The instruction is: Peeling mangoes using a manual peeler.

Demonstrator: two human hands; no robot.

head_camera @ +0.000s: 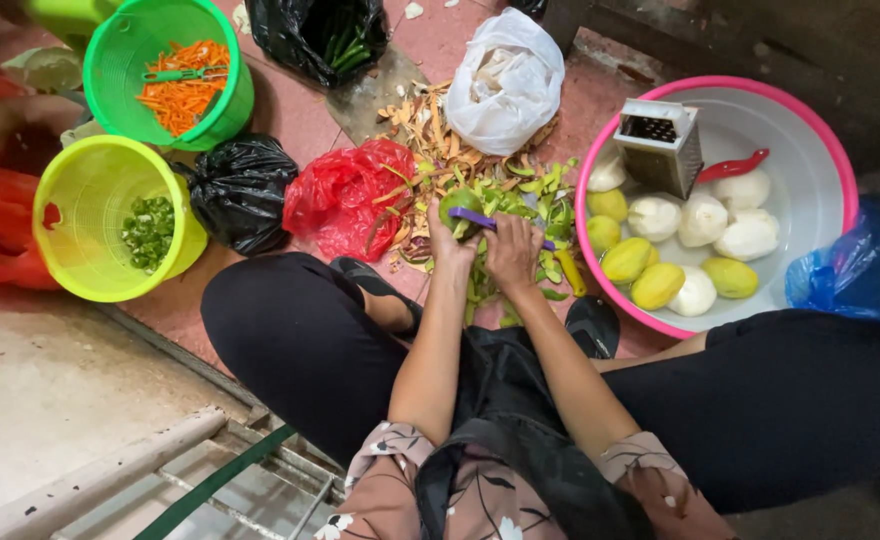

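My left hand (449, 244) grips a green mango (459, 207), held over a heap of green and brown peelings (480, 170) on the floor. My right hand (513, 250) holds a purple-handled peeler (487, 220) laid across the mango. Both forearms reach forward between my knees. To the right stands a pink-rimmed white basin (810, 180) with several peeled yellow mangoes (657, 285) and white peeled vegetables (702, 218) inside, plus a metal box grater (660, 148) and a red-handled tool (730, 165).
A green bucket (222, 70) of carrot shreds and a yellow-green bucket (80, 185) of chopped greens stand at the left. Black (243, 190), red (345, 195) and white (505, 85) plastic bags lie about the peelings. A blue bag (860, 270) sits at right.
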